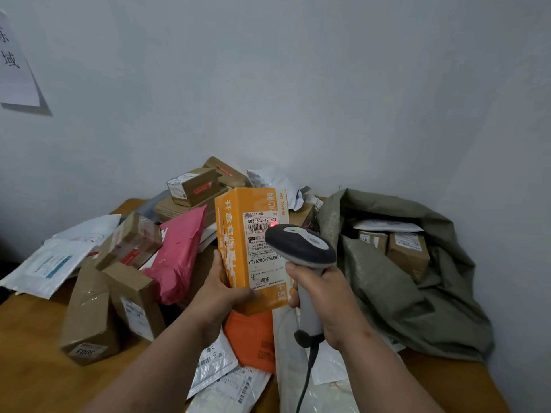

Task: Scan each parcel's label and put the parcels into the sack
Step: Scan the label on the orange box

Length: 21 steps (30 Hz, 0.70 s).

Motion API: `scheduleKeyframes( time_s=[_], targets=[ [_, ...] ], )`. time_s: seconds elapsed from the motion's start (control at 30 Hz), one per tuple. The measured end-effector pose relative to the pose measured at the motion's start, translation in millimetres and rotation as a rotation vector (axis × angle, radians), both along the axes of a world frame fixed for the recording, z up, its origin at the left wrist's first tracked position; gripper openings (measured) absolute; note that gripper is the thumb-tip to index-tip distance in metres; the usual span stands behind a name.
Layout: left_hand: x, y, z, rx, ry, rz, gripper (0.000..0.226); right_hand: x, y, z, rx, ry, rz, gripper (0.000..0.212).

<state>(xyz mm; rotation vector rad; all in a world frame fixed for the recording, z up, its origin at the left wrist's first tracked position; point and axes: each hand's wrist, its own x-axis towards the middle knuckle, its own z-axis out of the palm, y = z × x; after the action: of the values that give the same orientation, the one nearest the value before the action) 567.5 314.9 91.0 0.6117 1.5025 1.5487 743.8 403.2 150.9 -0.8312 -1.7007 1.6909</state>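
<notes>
While your left hand grips the box mid-frame, your right clutches the scanner. Tilt the label and the read may fail.

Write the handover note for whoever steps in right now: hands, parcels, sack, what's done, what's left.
Left hand holds the orange box upright, label facing you.
Right hand grips the scanner, its red light on the label's barcode.
Sack lies open on the right of the table, a few parcels already inside.
Left to do: bag this box, then scan and bag the pile of parcels on the left and the mailers under your arms.
</notes>
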Motion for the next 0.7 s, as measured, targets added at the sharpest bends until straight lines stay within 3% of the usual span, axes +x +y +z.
scheduleKeyframes(
  time_s=[0.33,0.5,0.7],
  targets=[
    [12,5,0,-0.059,0.031,0.004,0.114,13,10,-6,0.018,-0.036,0.017,0.003],
    [22,10,-1,-0.045,0.044,0.001,0.093,19,18,-11,0.009,-0.02,0.028,0.01],
    [25,17,-2,-0.029,-0.007,-0.032,0.087,27,32,-21,-0.041,-0.036,-0.114,0.011]
  ],
)
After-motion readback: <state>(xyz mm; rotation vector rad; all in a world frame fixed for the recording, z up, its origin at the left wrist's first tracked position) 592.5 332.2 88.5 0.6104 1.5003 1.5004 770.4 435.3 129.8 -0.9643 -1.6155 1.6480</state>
